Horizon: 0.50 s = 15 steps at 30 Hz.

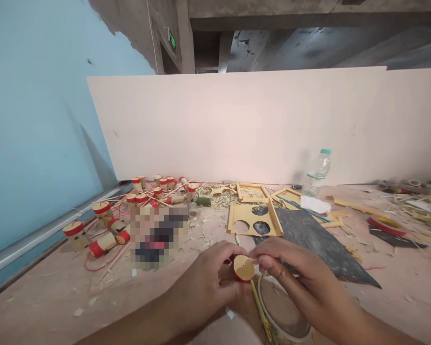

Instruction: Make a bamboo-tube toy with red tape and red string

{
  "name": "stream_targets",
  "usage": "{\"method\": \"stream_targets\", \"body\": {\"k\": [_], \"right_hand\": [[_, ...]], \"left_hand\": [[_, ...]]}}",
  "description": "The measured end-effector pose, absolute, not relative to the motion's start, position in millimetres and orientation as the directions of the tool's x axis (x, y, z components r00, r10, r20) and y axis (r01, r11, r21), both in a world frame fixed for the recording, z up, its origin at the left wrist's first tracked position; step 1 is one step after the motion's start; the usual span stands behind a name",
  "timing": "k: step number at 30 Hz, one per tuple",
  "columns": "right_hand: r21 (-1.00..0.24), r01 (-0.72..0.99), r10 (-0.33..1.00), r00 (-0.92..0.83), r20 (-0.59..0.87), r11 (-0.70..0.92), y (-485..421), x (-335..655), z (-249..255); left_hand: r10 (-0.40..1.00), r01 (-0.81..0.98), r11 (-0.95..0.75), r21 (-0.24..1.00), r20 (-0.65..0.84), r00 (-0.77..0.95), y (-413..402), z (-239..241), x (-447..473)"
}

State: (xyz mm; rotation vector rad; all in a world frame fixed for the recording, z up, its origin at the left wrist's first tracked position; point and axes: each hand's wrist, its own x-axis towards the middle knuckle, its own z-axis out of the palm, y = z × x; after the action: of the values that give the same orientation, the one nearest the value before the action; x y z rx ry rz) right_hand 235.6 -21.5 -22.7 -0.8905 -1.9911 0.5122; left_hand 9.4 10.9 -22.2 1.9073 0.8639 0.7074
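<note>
My left hand (215, 273) is wrapped round a small cylinder (243, 268) with a pale, flat round face and a red band at its rim. That face is turned up towards me and has a small dark hole near its middle. Close against its right side, my right hand (298, 273) has thumb and forefinger pinched together. A thin pale tip shows at the pinch, but I cannot make out what it belongs to. Beneath the hands lie a yellow pen (261, 311) and a large roll of tape (301, 333), partly covered by my right hand.
Several red-banded cylinders (102, 244) with sticks and red strings lie at the left. Beyond the hands are a yellow frame with round holes (253, 218) and a dark sheet (319, 249). A plastic bottle (318, 172) and red tape (387, 225) are at the right.
</note>
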Motion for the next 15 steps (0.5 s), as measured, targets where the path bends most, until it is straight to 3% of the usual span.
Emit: {"method": "stream_targets", "body": {"k": [6,15], "right_hand": [[-0.663,0.383,0.764,-0.373,0.526,0.644,-21.7,234.2,-25.5],[-0.66,0.385,0.762,-0.384,0.521,0.645,-17.6,232.3,-24.9]], "left_hand": [[0.778,0.205,-0.245,0.948,0.066,0.625,11.9,-30.6,8.3],[0.781,0.218,-0.254,0.942,0.066,0.621,14.5,-31.8,9.4]]}}
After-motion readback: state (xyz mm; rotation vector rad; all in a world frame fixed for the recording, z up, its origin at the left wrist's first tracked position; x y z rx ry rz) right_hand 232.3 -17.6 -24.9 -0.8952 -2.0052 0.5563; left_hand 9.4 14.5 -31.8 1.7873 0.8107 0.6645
